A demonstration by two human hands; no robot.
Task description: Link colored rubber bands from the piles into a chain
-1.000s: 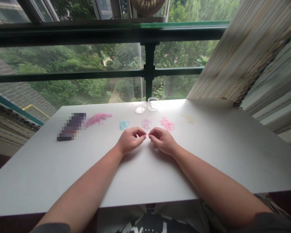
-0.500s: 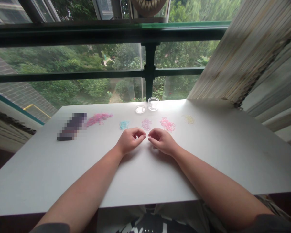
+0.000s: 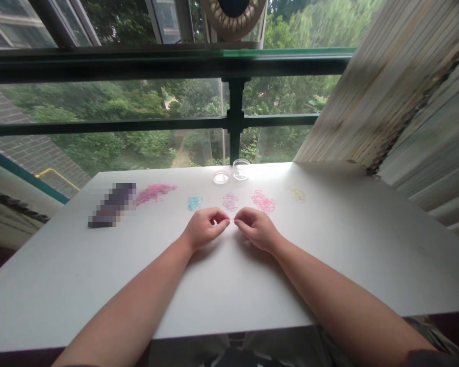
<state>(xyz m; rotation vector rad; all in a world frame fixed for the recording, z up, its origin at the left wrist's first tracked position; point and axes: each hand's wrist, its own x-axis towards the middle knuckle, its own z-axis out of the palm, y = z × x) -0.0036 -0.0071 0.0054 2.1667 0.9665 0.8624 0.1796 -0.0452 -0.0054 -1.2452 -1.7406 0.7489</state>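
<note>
My left hand [image 3: 208,228] and my right hand [image 3: 256,228] face each other over the middle of the white table, each in a pinch. Between their fingertips is something small and pale, too small to name. Just beyond them lie small heaps of thin loops: a blue heap [image 3: 195,202], a pale purple heap [image 3: 230,201] and a pink heap [image 3: 263,201]. A sparse yellow heap [image 3: 298,193] is further right. To the left, a larger pink-purple heap [image 3: 155,192] spreads out.
A clear round dish [image 3: 240,169] and a shallow clear lid [image 3: 221,177] stand at the table's [image 3: 99,285] back edge, before the window. A blurred dark object [image 3: 112,205] lies at the left. A curtain [image 3: 348,102] hangs at the right.
My fingertips have come closer to level with each other, both pinches now closed around the small pale thing. The whole view has shifted slightly, with the table lower in the picture.
</note>
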